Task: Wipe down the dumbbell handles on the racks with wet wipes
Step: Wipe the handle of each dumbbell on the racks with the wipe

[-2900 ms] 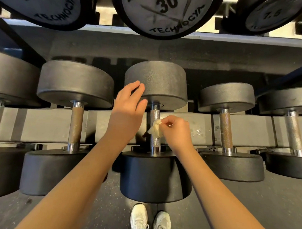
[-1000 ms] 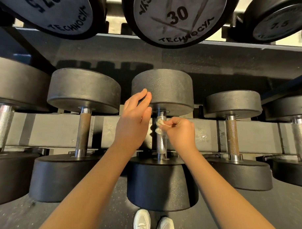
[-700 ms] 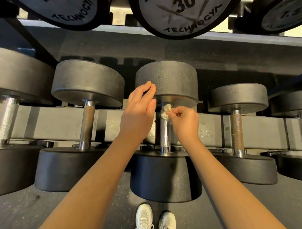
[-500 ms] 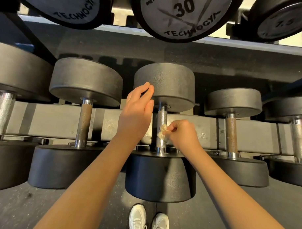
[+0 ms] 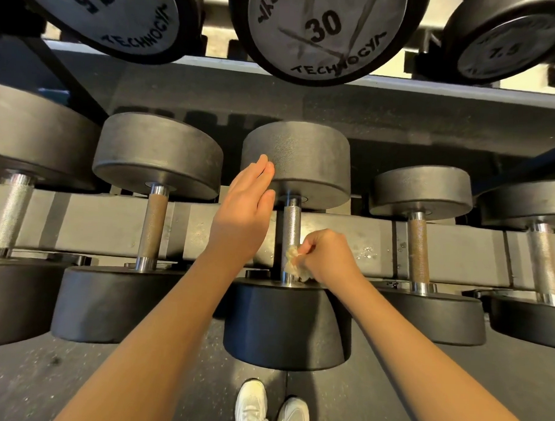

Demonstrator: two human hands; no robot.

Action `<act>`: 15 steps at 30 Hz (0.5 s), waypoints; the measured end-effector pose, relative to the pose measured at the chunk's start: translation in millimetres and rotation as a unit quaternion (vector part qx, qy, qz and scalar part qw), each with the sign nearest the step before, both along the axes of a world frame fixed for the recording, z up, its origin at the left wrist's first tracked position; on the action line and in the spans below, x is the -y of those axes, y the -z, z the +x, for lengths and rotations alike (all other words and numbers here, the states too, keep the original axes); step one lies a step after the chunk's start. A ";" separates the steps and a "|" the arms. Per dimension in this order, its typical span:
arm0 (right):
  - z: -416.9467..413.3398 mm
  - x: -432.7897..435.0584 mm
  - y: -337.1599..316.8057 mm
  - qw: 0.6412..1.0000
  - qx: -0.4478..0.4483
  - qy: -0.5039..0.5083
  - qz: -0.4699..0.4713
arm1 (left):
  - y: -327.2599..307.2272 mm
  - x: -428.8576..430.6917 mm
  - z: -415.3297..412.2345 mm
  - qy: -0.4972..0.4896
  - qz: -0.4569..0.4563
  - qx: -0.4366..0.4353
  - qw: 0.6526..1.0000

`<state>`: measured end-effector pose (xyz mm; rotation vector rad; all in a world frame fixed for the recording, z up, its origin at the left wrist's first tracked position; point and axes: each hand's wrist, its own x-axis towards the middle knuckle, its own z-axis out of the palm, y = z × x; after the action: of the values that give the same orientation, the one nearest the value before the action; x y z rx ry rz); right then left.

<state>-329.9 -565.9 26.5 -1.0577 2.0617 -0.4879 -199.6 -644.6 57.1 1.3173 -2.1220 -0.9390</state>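
Note:
A black dumbbell [image 5: 295,160] lies on the lower rack straight ahead, its knurled steel handle [image 5: 290,229] running away from me. My right hand [image 5: 326,256] pinches a crumpled, off-white wet wipe [image 5: 295,263] against the handle's near end, just above the near head [image 5: 285,324]. My left hand [image 5: 244,215] has straight fingers, whose tips rest on the left edge of the far head.
Several more dumbbells sit side by side on the grey rack rail [image 5: 80,225], two with brownish handles [image 5: 151,224] [image 5: 418,250]. An upper shelf [image 5: 463,91] carries bigger dumbbells, one marked 30 [image 5: 323,26]. My white shoes [image 5: 271,405] stand on the dark floor below.
My right hand has slid the wipe down the handle from its far end to its near end. The left hand has stayed on the far head.

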 end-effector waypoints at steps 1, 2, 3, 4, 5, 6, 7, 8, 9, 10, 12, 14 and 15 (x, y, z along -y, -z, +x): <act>1.0 2.8 2.2 0.999 0.007 0.025 -0.022 | -0.2 -0.1 0.3 0.001 0.001 0.000 1.000; 1.4 7.1 4.5 0.997 0.016 0.052 -0.049 | -0.2 0.1 0.8 0.003 0.001 0.000 1.000; 1.4 12.3 6.0 0.994 0.025 0.078 -0.072 | 0.2 0.1 1.4 0.006 -0.001 -0.001 1.000; 0.9 17.8 6.7 0.990 0.031 0.098 -0.094 | 0.8 0.2 2.1 0.008 -0.003 -0.002 1.000; 0.4 22.8 6.6 0.987 0.033 0.113 -0.110 | 1.3 0.0 2.8 0.010 -0.006 -0.005 1.000; -0.5 27.7 7.2 0.984 0.035 0.121 -0.126 | 2.0 -0.1 3.1 0.010 -0.008 -0.008 1.000; -1.2 31.3 7.0 0.982 0.036 0.126 -0.137 | 2.6 -0.3 3.1 0.010 -0.012 -0.010 1.000; -1.8 33.3 7.2 0.981 0.032 0.127 -0.144 | 3.4 -0.6 3.1 0.010 -0.016 -0.010 1.000; -1.5 33.3 6.1 0.981 0.024 0.123 -0.146 | 4.1 -0.7 2.9 0.011 -0.020 -0.009 1.000; -0.8 31.5 6.5 0.982 0.018 0.118 -0.145 | 4.9 -0.7 2.8 0.010 -0.023 -0.009 1.000; 0.3 22.6 6.1 0.986 0.022 0.105 -0.127 | 5.9 -0.3 2.5 0.010 -0.027 -0.006 1.000; 0.2 11.8 4.9 0.992 0.024 0.082 -0.092 | 6.2 0.6 2.1 0.012 -0.027 0.002 1.000; 0.2 7.2 4.2 0.996 0.020 0.061 -0.065 | 5.9 0.5 1.9 0.011 -0.026 0.005 1.000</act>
<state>-329.7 -573.1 22.2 -0.9923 2.0900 -0.7079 -197.7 -645.1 51.2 1.2775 -2.1572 -0.8809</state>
